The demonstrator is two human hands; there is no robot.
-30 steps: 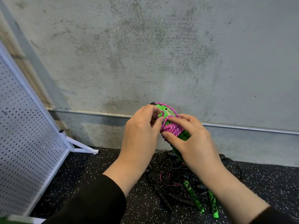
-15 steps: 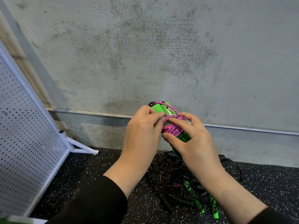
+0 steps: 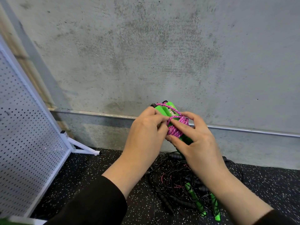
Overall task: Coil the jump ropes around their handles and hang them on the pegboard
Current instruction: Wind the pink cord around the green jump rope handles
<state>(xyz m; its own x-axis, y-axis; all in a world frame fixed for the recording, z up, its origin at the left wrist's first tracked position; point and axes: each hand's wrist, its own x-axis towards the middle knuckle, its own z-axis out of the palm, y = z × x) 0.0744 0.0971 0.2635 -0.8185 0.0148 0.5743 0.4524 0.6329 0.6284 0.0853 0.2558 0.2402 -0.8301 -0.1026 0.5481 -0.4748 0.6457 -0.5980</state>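
There are no words, numbers, brand names or signs to read here. The green handles have a small pale patch on them at about 12 o'clock from the hands, but it is too small and blurry to tell if it is writing. The grey wall shows only marks and stains. The white pegboard at 9 o'clock has only rows of holes.
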